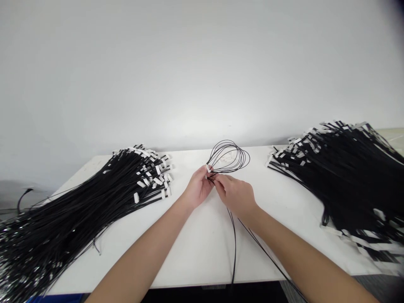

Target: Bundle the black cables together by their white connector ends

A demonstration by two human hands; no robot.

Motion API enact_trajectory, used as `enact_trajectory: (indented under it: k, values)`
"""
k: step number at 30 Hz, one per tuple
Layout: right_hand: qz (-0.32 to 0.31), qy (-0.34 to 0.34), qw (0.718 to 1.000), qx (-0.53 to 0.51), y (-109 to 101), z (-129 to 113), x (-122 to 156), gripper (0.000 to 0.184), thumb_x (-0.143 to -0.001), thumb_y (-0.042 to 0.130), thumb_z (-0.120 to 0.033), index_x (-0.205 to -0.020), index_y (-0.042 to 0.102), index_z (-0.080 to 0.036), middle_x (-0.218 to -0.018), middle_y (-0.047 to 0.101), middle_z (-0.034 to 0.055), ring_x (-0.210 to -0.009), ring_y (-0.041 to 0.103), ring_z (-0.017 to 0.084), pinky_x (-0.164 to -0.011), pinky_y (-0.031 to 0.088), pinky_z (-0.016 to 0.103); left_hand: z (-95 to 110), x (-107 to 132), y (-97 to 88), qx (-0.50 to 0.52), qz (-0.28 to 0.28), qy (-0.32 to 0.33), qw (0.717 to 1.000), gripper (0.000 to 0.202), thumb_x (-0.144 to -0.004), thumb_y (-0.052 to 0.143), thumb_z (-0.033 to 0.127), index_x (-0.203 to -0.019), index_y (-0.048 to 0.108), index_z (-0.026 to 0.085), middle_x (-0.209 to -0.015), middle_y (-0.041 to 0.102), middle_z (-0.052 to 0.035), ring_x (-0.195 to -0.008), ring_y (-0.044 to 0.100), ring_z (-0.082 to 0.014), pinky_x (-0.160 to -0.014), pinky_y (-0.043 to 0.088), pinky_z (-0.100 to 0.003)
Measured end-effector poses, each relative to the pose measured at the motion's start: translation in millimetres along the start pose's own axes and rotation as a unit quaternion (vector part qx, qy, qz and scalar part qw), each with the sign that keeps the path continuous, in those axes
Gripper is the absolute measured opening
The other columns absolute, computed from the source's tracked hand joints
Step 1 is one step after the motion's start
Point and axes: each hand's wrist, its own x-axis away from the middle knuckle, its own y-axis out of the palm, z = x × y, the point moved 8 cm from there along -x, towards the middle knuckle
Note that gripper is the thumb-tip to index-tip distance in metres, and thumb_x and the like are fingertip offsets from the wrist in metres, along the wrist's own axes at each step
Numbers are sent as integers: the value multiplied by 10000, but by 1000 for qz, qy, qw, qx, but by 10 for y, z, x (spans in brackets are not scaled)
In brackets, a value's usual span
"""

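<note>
My left hand (199, 187) is closed on a small white connector (208, 168) near the middle of the table. From this connector several thin black wires (244, 158) curve out in an open loop above my hands. My right hand (235, 191) is beside it, its thumb and fingers pinched on black wire just right of the connector. Loose black wires (234, 235) run down from beneath my right hand and over the table's front edge. The exact spot where the right fingertips meet the wire is partly hidden.
A large bundle of black wires (94, 202) with white connectors lies at the left, its shiny ends towards the near left corner. Another thick pile of black wires (341, 181) with white connectors covers the right side. The white table (195, 252) meets a pale wall (189, 75) behind.
</note>
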Motion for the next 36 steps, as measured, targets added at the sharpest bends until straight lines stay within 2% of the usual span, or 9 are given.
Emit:
enact_trajectory:
  k: [4, 8, 10, 16, 23, 26, 30, 33, 36]
  values:
    - [-60, 51, 979, -190, -1, 86, -33, 183, -845, 416, -362, -847, 550, -237, -674, 561, -10, -557, 458, 99, -474, 244, 208, -20, 2, -27, -2, 2, -14, 1000, 158, -742, 587, 295, -749, 549, 142, -628, 458, 11, -593, 468, -78, -620, 422, -211]
    - [-229, 116, 834, -488, 72, 74, -15, 216, -757, 531, -422, -829, 526, -219, -520, 345, -68, -431, 283, 62, -414, 225, 192, -53, 9, -53, 2, 14, -33, 999, 160, -743, 587, 299, -765, 553, 144, -612, 447, 12, -573, 472, -79, -596, 439, -216]
    - [-249, 128, 764, -581, -28, 76, -31, 233, -743, 544, -426, -795, 523, -199, -525, 320, -70, -416, 246, 52, -405, 218, 199, -39, 3, -57, 16, 18, -20, 1000, 149, -750, 583, 282, -755, 555, 135, -619, 458, 7, -587, 483, -77, -677, 465, -240]
    - [-27, 141, 674, -724, -557, 503, -201, 184, -781, 394, -355, -837, 496, -213, -639, 422, -21, -484, 400, 96, -432, 346, 242, -44, -9, -66, 18, 20, -18, 999, 143, -747, 594, 275, -759, 562, 136, -601, 436, 17, -626, 497, -73, -869, 441, -314]
    - [335, 171, 584, -719, -883, 1186, -113, 240, -772, 566, -400, -955, 532, -248, -608, 337, -86, -425, 333, 22, -432, 371, 169, -64, 7, -90, 10, 29, -30, 999, 164, -723, 616, 296, -761, 564, 144, -585, 441, 11, -650, 534, -100, -836, 458, -315]
    - [387, 170, 550, -720, -935, 1262, -80, 296, -750, 599, -420, -972, 550, -230, -685, 420, -77, -520, 444, 11, -552, 457, 169, -81, 13, -89, -1, 24, -33, 999, 173, -718, 620, 300, -771, 566, 145, -591, 448, 7, -675, 552, -117, -838, 456, -327]
    - [289, 173, 587, -736, -888, 1116, -159, 300, -708, 644, -380, -968, 565, -250, -663, 454, -85, -427, 386, -6, -400, 365, 122, -80, 9, -86, -12, 12, -26, 1000, 178, -719, 617, 305, -767, 565, 141, -579, 430, 15, -652, 544, -114, -854, 446, -344]
    - [190, 142, 702, -671, -826, 892, -192, 211, -688, 655, -329, -867, 603, -229, -596, 489, -77, -349, 278, 5, -315, 209, 155, -71, 3, -79, -13, 10, -20, 1000, 165, -734, 603, 293, -756, 567, 134, -593, 436, 12, -609, 504, -86, -867, 441, -348]
    - [89, 73, 850, -514, -720, 589, -200, 115, -679, 651, -284, -739, 636, -186, -617, 574, -20, -418, 376, 46, -375, 267, 193, -80, 3, -76, -18, 17, -24, 999, 159, -731, 605, 285, -747, 577, 130, -607, 445, 5, -601, 486, -82, -849, 452, -344]
